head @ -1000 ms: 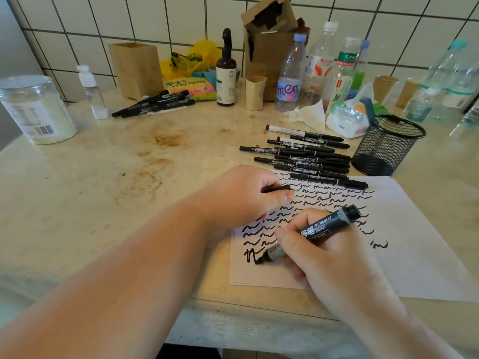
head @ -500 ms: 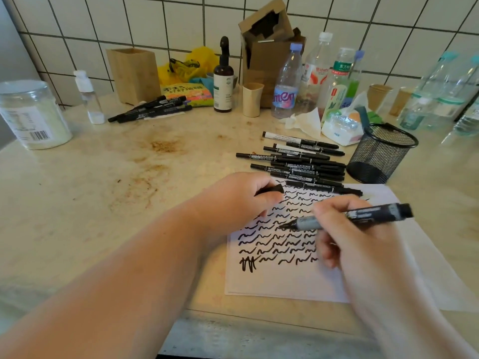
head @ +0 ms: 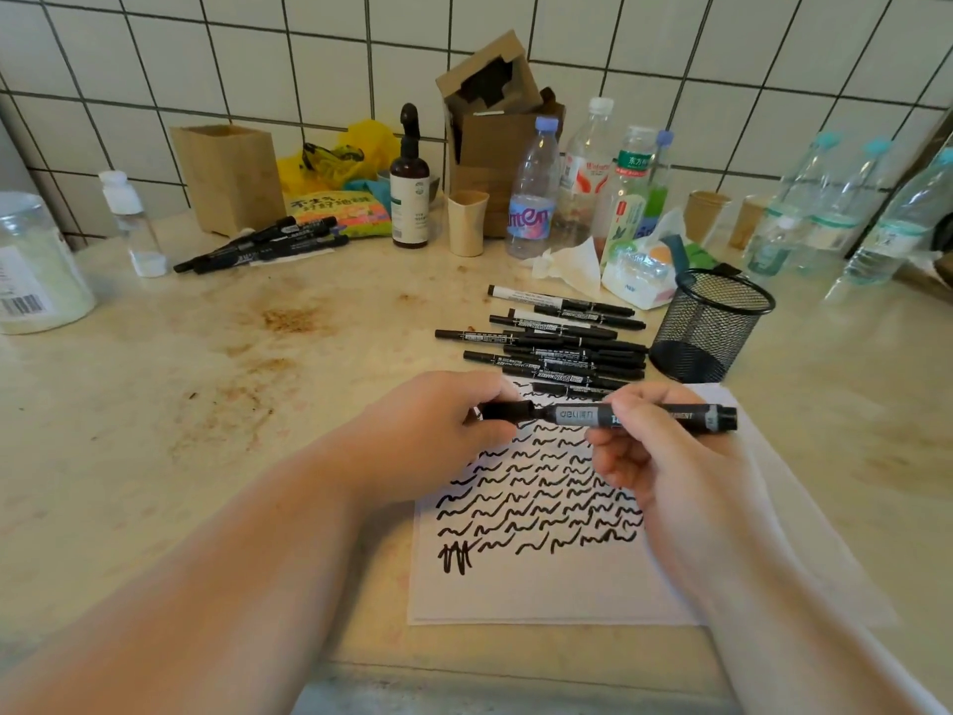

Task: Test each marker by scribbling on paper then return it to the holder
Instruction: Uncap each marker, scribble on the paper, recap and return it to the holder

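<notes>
A thick black and grey marker (head: 577,416) is held level above the white paper (head: 557,585), which is covered in rows of black squiggles. My right hand (head: 655,456) grips the marker's barrel. My left hand (head: 438,430) holds the black cap (head: 508,410) at the marker's tip end; the cap touches the tip. Several thin black markers (head: 562,343) lie in a row just beyond the paper. The black mesh holder (head: 709,327) stands to their right and looks empty.
Several more thick markers (head: 263,245) lie at the back left beside a wooden box (head: 229,178). Bottles (head: 531,193), cups, a cardboard box and tissues crowd the tiled back wall. A white jar (head: 36,270) stands far left. The counter's front edge runs below the paper.
My right hand lifted the marker off the paper and turned it level. My left hand rose from the paper and brought the cap against the marker's tip.
</notes>
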